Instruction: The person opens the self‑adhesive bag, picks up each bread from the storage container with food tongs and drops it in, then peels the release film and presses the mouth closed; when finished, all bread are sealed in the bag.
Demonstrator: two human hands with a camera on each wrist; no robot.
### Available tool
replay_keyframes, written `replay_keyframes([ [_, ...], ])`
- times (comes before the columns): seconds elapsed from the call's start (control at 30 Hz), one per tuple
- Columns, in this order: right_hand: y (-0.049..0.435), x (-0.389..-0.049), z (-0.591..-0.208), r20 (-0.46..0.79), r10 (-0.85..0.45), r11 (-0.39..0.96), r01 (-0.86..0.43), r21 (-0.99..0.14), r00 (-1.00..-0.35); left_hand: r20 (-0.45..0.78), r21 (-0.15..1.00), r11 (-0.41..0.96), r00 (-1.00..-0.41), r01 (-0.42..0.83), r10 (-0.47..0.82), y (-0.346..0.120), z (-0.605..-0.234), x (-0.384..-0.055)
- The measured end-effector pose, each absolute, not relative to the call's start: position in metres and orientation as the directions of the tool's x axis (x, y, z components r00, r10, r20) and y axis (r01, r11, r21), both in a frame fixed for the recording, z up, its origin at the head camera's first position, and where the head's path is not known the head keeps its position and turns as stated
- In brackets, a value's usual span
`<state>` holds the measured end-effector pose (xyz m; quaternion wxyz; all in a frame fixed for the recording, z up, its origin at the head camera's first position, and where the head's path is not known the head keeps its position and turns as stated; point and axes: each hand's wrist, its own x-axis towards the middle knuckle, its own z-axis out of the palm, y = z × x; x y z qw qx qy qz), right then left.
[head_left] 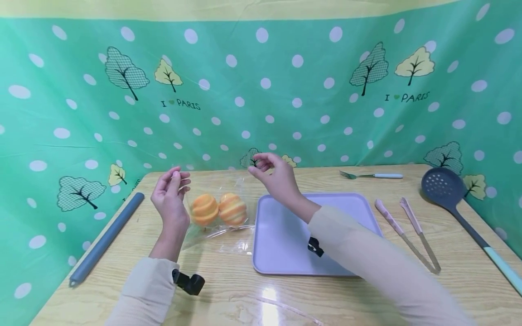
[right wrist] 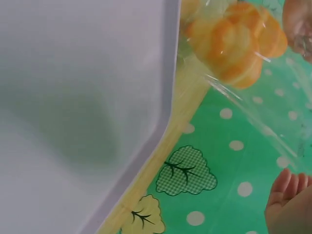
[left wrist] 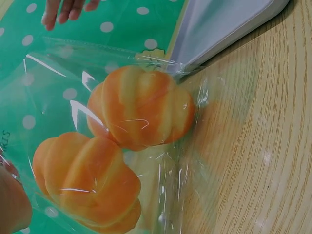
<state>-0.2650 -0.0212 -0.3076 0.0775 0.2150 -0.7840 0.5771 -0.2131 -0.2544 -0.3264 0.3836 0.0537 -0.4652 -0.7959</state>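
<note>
A clear plastic bag [left wrist: 58, 87] holds two striped orange-and-yellow bread rolls, one roll [head_left: 204, 209] beside the other roll [head_left: 233, 209]. My left hand [head_left: 170, 199] is raised at the bag's left side, its thumb and fingers pinching the film near the upper corner. The film drapes down around the rolls onto the table. To the bag's upper right my right hand [head_left: 279, 179] hovers, thumb and fingertips apart. Its fingers [left wrist: 73, 9] look clear of the film in the left wrist view. The lilac tray [head_left: 281, 244] lies under my right forearm, right of the bag.
A grey-blue rod [head_left: 108, 240] lies along the table's left side. A fork [head_left: 371, 175] is at the back right, with tongs [head_left: 408, 233] right of the tray. The slotted skimmer [head_left: 444, 188] lies at the far right. A thin clear strip [head_left: 291, 309] lies near the front.
</note>
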Motion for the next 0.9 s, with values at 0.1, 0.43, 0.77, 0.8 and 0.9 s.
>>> replay_keyframes([
  [0.1,-0.026,-0.272,-0.308,0.304,-0.236,0.247,-0.36,-0.9,-0.923,0.274,0.78,-0.272,-0.699,0.563,-0.66,-0.254,-0.326,-0.213],
  [0.43,-0.037,-0.279,-0.31,0.21,-0.271,0.293,-0.288,-0.912,-0.94,0.275,0.787,-0.267,-0.703,0.557,-0.656,-0.255,-0.326,-0.213],
  [0.77,-0.027,-0.28,-0.318,0.267,-0.275,0.23,-0.333,-0.914,-0.924,0.26,0.804,-0.295,-0.751,0.517,-0.607,-0.264,-0.329,-0.208],
  [0.8,-0.027,-0.28,-0.319,0.272,-0.287,0.22,-0.34,-0.914,-0.918,0.256,0.806,-0.298,-0.755,0.511,-0.603,-0.265,-0.33,-0.208],
  [0.9,-0.025,-0.28,-0.32,0.29,-0.328,0.184,-0.362,-0.914,-0.899,0.246,0.815,-0.304,-0.769,0.494,-0.59,-0.27,-0.332,-0.207],
])
